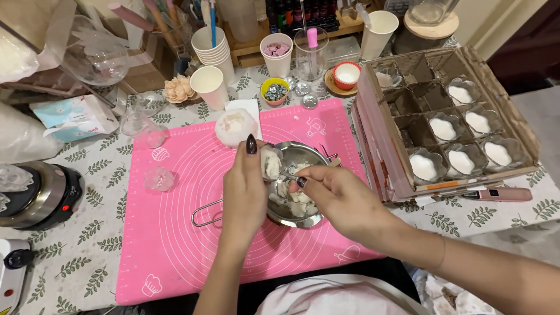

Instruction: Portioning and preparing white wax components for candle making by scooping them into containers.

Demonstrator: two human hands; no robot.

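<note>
My left hand (245,195) was closed around a small clear mould (271,163), thumb and fingers pinching its sides and tipping it over the steel pot (294,184). My right hand (335,198) was clamped on a thin metal tool (287,174), seemingly a small spoon, its tip working at the pale wax in the mould's mouth. I judged the mould light and thin-walled, likely slick with wax and easy to crack, so holding it by the sides low down, not the rim, seemed wisest. The wax looked creamy white, lumpy and brittle, and broken chunks (300,201) of it lay in the pot beneath. The pot sat on a pink silicone mat (175,233), its wire handle (207,213) pointing left. Just beyond lay a whitish moulded flower (235,126), and a small clear piece (158,178) rested to the left. To the right a cardboard divider box (396,163) held scalloped cups (443,129) filled with white wax.
</note>
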